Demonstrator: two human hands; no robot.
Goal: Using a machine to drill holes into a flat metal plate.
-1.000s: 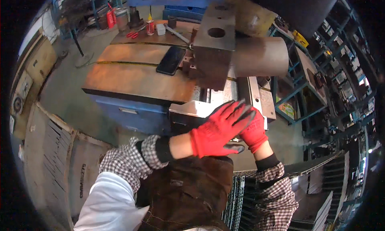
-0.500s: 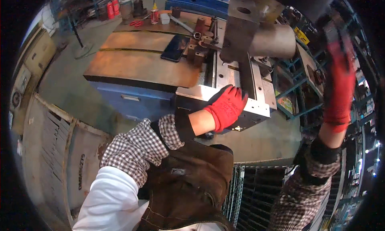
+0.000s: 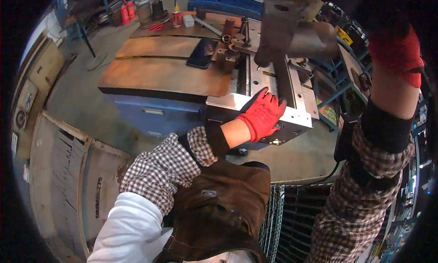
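Note:
My left hand (image 3: 264, 114), in a red glove with dark fingertips, rests on the near end of a long silvery metal workpiece (image 3: 299, 117). Its fingers are spread over the top edge, close to a dark lengthwise slot. Raised at the upper right, my right hand (image 3: 397, 57) wears a matching red glove. Dark shadow hides its fingers beside the machine head, so what they touch cannot be made out. Above the workpiece hangs the grey drill spindle (image 3: 264, 51), its tip over the metal bar left of the slot.
A brown slotted machine table (image 3: 169, 78) carries a black phone (image 3: 202, 53), clamp blocks (image 3: 226, 60), a wrench (image 3: 210, 27), red-handled scissors (image 3: 159, 25) and a small bottle (image 3: 176, 17). Shelving racks stand at right. A grey metal cabinet (image 3: 59, 171) is at lower left.
My right hand has risen toward the machine head, its forearm coming closer. My left hand stays on the workpiece. The whole view has shifted slightly.

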